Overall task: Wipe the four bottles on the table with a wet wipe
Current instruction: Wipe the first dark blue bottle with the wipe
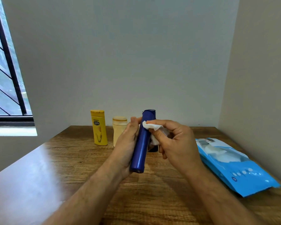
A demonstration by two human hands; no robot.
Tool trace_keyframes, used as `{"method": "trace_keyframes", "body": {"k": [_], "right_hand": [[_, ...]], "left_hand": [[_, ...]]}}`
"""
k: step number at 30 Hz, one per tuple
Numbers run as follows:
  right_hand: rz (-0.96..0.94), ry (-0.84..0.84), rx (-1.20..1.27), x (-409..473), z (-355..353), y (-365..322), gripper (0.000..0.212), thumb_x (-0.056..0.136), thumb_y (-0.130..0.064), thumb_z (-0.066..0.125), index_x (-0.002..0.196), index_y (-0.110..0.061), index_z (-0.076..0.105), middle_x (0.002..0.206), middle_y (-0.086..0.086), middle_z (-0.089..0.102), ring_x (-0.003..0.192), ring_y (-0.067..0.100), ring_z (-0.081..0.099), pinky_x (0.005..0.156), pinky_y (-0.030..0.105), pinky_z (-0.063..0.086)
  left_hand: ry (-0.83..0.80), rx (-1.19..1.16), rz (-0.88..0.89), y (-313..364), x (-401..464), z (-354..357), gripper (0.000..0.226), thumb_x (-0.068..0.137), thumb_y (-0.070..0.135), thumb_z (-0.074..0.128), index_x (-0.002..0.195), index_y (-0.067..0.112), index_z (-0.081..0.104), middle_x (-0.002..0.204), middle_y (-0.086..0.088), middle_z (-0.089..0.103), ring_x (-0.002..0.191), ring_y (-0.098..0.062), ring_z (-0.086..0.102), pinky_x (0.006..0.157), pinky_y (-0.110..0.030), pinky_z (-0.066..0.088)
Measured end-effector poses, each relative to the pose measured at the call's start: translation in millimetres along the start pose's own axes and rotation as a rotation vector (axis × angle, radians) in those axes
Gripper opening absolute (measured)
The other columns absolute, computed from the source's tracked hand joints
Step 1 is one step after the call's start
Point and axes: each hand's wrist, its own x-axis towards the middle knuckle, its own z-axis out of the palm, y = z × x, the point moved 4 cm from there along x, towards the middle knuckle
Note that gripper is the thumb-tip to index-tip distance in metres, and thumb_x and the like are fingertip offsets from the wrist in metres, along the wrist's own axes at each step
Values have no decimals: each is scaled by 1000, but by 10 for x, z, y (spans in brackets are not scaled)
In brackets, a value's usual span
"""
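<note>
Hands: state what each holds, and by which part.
Left hand grips the blue bottle around its body; right hand pinches the wet wipe against it.

Three bottles plainly seen — one blue (142,143), one yellow (99,127), one cream (118,129) — one wipe (151,126), one pack (234,166).

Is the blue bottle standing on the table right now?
No, the left hand holds the blue bottle up off the table while the right hand wipes it.

Lighting: we note soft daylight from the window (6,70); pale glare on the table (31,168) beneath it; edges bowed; focus slightly soft.
</note>
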Motion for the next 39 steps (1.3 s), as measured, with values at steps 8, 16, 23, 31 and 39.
{"method": "trace_keyframes", "body": {"k": [8, 16, 23, 31, 39], "right_hand": [[-59, -195, 41, -46, 33, -82, 10, 81, -13, 77, 88, -20, 79, 80, -9, 74, 72, 5, 67, 58, 12, 49], [-67, 1, -45, -33, 31, -66, 19, 87, -17, 70, 99, -31, 76, 92, -11, 72, 78, -1, 65, 59, 10, 50], [-147, 163, -103, -18, -71, -60, 20, 88, -18, 69, 98, -35, 71, 89, -14, 68, 78, 4, 63, 57, 9, 49], [-356, -77, -282, -77, 91, -75, 21, 77, -12, 76, 95, -23, 78, 85, -9, 72, 73, 6, 65, 70, 16, 53], [-294, 246, -303, 8, -90, -97, 23, 85, -10, 70, 103, -23, 76, 79, -16, 59, 73, -2, 56, 64, 3, 40]], "left_hand": [[-3, -218, -70, 15, -7, -14, 49, 83, 39, 66, 115, 2, 66, 96, -14, 72, 91, -27, 67, 87, -41, 57], [-30, -235, -49, 34, 8, 5, 38, 93, 40, 59, 107, 7, 71, 94, -11, 75, 81, -22, 73, 71, -34, 60], [-59, -195, -2, 24, 0, 11, 37, 83, 35, 64, 106, 8, 72, 87, -12, 72, 69, -21, 68, 56, -29, 59], [-66, -236, -14, 55, 17, -14, 47, 87, 37, 56, 122, 6, 65, 93, -15, 75, 79, -24, 73, 73, -37, 62], [-105, -118, -12, -3, -15, 57, 38, 97, 36, 49, 115, 7, 67, 86, -10, 74, 71, -19, 71, 58, -31, 59]]}}
